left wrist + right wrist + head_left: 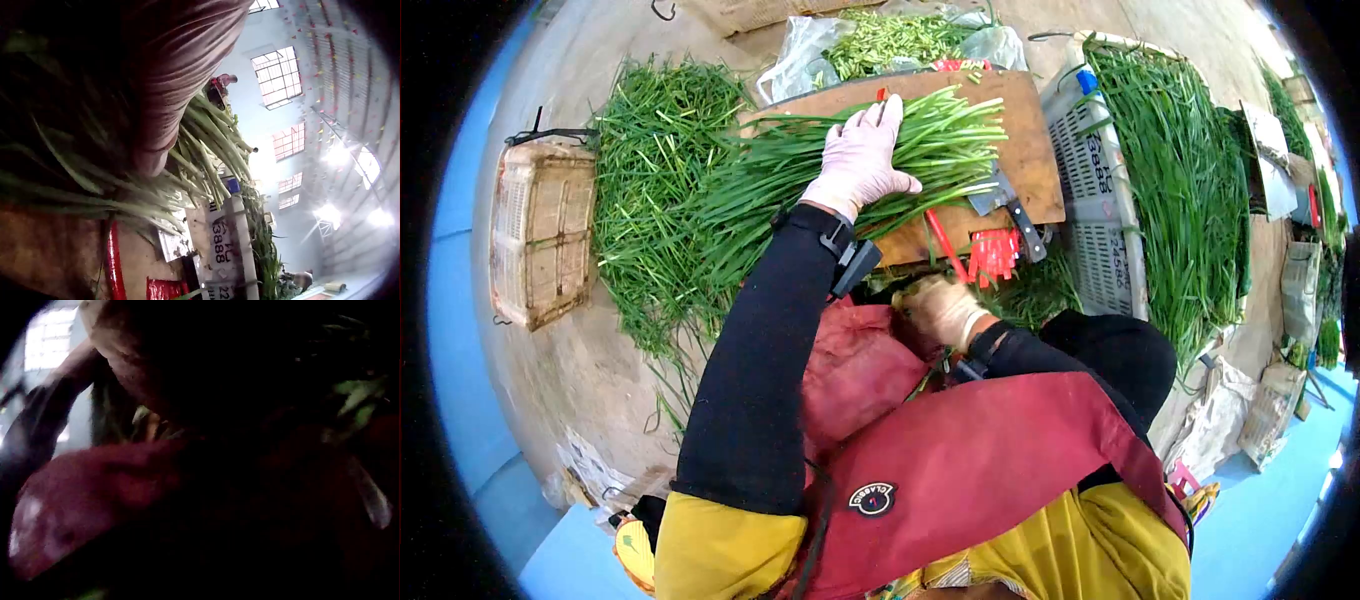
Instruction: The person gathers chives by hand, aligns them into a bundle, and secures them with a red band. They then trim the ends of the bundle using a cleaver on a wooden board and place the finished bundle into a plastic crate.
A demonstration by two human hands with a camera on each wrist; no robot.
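Note:
In the head view a bunch of long green stalks (945, 135) lies across a wooden board (1035, 130). My gloved left hand (860, 160) rests on top of the bunch, fingers spread and thumb towards the cut ends. A cleaver (995, 195) lies right of the bunch, beside red strips (995, 252) at the board's near edge. My gloved right hand (940, 310) is below that edge, by the red apron (850, 360); its fingers are blurred and partly hidden. The right wrist view is mostly dark.
Loose greens (665, 180) are heaped at left, near an upturned crate (545, 235). A white crate (1090, 190) full of greens stands at right. Behind the board is a plastic bag (800, 60) of cut pieces.

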